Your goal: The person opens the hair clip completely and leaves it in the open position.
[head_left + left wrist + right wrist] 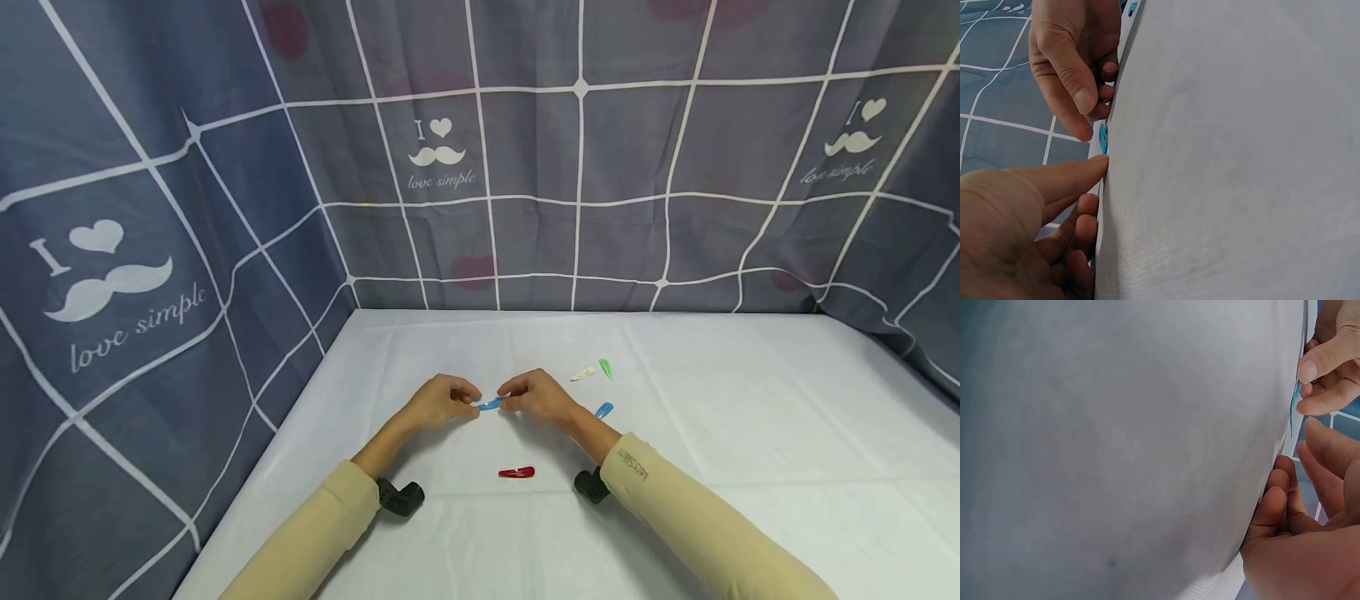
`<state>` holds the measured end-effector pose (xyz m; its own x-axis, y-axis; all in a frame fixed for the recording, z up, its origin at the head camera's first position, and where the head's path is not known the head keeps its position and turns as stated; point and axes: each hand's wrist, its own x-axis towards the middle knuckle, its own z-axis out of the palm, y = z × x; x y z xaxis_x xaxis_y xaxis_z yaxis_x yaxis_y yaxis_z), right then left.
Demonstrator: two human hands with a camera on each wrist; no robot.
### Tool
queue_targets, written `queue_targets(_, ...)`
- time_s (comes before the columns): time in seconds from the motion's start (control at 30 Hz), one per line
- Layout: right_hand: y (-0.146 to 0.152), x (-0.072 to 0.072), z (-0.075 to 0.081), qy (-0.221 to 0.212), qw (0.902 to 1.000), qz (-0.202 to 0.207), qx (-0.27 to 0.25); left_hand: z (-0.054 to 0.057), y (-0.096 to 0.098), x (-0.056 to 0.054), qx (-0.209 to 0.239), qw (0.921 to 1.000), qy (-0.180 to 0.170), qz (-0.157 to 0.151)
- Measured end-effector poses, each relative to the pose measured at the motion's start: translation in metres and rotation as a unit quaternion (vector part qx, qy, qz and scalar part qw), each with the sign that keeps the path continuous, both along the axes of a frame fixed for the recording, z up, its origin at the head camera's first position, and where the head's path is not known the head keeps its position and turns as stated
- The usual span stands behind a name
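My L hand [437,402] is pinching a blue clip [491,404] btwn my hands. My R hand [543,397] is hovering by its other end, fingers loose and apart. I'm prob. setting its spot; next move's prob. needing soft, steady fingers.

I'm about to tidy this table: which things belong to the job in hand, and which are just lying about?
Apparently in the job:
blue hair clip
left hand, pinching it
right hand, close by it

Just lying about, it seems:
red clip
pale clip
green clip
second blue clip
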<state>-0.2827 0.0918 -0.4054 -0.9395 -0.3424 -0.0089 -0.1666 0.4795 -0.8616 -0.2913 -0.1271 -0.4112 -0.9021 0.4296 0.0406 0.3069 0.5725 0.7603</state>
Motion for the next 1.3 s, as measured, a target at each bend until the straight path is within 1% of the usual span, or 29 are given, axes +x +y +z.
queue_targets(0.1,0.0004,0.002,0.0013,-0.001,1.0,-0.003,0.007,-0.0005,0.002,0.0005,-0.004,1.0,-0.002,0.002)
queue_targets(0.33,-0.002,0.0001,-0.0005,0.007,0.9998,-0.005,0.015,-0.0021,0.0011,-0.0015,-0.015,0.9998,0.002,0.011)
queue_targets(0.5,-0.0032,-0.0005,-0.0018,0.007,0.9998,-0.012,0.015,-0.0013,0.0009,-0.0016,-0.016,0.9999,0.004,0.004)
queue_targets(0.77,-0.0047,-0.0003,-0.0022,0.008,0.9997,-0.013,0.021,-0.0013,0.0001,-0.0016,-0.014,0.9998,-0.002,-0.011)
queue_targets(0.97,-0.0051,0.0001,-0.0028,0.02,0.9991,-0.009,0.036,-0.0012,-0.0013,-0.0011,-0.018,0.9995,0.008,-0.022)
queue_targets(1.13,-0.0061,0.0006,-0.0036,0.029,0.9985,0.001,0.046,-0.0016,-0.0021,-0.0003,-0.024,0.9994,0.009,-0.025)
queue_targets(1.3,-0.006,0.0001,-0.0039,0.028,0.998,-0.005,0.056,-0.0024,-0.0004,-0.0003,-0.024,0.9994,0.006,-0.023)
